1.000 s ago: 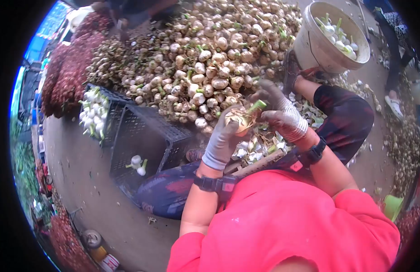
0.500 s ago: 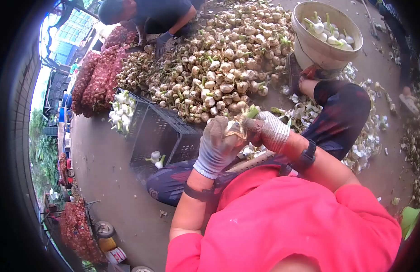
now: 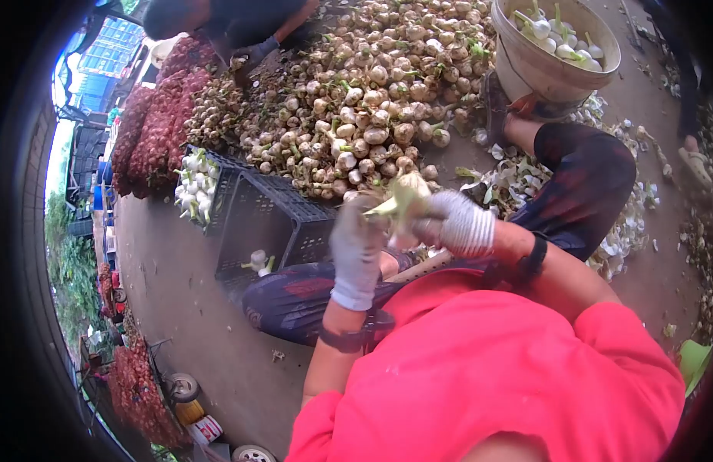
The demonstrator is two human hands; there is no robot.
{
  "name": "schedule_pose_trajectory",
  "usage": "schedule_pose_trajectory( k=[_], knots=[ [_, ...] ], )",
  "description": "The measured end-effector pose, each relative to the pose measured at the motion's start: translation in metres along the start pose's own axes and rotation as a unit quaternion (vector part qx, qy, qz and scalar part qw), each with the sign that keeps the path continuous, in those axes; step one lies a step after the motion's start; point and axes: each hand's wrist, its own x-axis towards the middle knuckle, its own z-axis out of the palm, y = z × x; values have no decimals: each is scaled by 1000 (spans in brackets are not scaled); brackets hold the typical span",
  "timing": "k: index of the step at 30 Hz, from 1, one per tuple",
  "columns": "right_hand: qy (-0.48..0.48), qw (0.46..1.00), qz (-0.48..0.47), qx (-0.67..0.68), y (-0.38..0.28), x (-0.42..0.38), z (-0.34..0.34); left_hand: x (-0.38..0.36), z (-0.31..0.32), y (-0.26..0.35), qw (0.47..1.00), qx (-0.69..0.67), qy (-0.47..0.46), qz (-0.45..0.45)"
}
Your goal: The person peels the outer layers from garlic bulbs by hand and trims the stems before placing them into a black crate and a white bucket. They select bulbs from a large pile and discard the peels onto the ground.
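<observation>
L grip (image 3: 358,240) & R grip (image 3: 453,222) both hold garlic bulb (image 3: 406,202), blurred; prob. light, firm, papery skin may slip; best held round its fat middle.

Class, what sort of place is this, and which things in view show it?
Probably a garlic-handling work yard: a large heap of garlic bulbs, bulging red mesh sacks, and a pale bucket holding whiter bulbs.

The head camera (wide, rimmed in black) looks forward and down, close above the red shirt (image 3: 487,369).
</observation>
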Motion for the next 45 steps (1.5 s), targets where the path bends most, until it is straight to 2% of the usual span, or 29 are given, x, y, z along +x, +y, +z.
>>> schedule_pose_trajectory(
  k=[1,2,4,5,6,7,8,10,13,14,17,18,20,22,23,24,26,27,28,30,32,34,36,38,40,41,42,44,45],
  knots=[
    [-24,999,35,20,1,1,5,1,5,1,999,-5,-37,-18],
    [-48,996,68,40,-7,5,7,10,9,-32,984,-150,-21,-91],
    [-31,999,34,-8,2,17,1,18,6,-33,978,-141,-30,-151],
    [-2,976,-1,-219,2,23,-5,22,6,-32,976,-147,-38,-155],
    [17,907,-36,-419,1,28,-9,23,6,-30,974,-155,-19,-161],
    [32,897,-2,-441,-3,30,-20,23,4,-32,972,-163,3,-167],
    [107,873,-17,-476,10,35,-30,27,-4,-39,977,-144,2,-158],
    [166,873,-29,-458,26,46,-47,31,-6,-28,991,-94,-28,-94],
    [136,878,5,-459,51,68,-45,41,-19,-39,986,90,-86,116],
    [127,879,6,-459,57,74,-42,43,-24,-44,987,88,-82,108],
    [151,873,-20,-463,64,87,-34,47,-33,-58,992,10,-113,-60],
    [147,874,-16,-462,64,91,-35,47,-35,-57,991,8,-114,-65],
    [190,855,-59,-480,65,101,-37,48,-40,-51,980,-48,-78,-174],
    [232,829,16,-509,90,109,-60,47,-47,-54,985,-52,-66,-153],
    [284,820,31,-495,94,106,-78,47,-53,-46,966,-77,-60,-238],
    [223,781,193,-550,120,100,-109,45,-59,-42,940,-101,-55,-321],
    [138,776,335,-516,175,67,-152,41,-61,-52,934,-155,-38,-320],
    [-266,637,354,-631,167,57,-154,41,-57,-57,940,-174,-23,-293],
    [-214,663,469,-543,117,62,-130,38,-55,-60,943,-191,-12,-271],
    [-42,775,307,-551,69,59,-95,40,-42,-59,945,-201,2,-259],
    [38,902,133,-409,44,64,-54,40,-30,-62,945,-224,19,-236],
    [54,981,61,-177,45,69,-10,40,-28,-65,957,-193,5,-216],
    [109,946,-80,-296,61,73,10,36,-34,-58,977,-138,-10,-162],
    [158,955,-79,-237,80,79,5,29,-53,-53,987,-109,-48,-104],
    [185,938,43,-288,116,90,-17,16,-75,-58,993,-72,-93,-29],
    [141,908,116,-377,133,89,-33,6,-83,-52,983,-157,-62,-77],
    [95,863,188,-460,133,89,-44,3,-97,-48,984,-165,-48,-55],
    [-177,753,386,-503,117,79,-62,1,-137,-39,965,-258,-15,-44],
    [-251,731,382,-507,121,73,-69,7,-157,-32,982,-188,32,15]
  ],
)
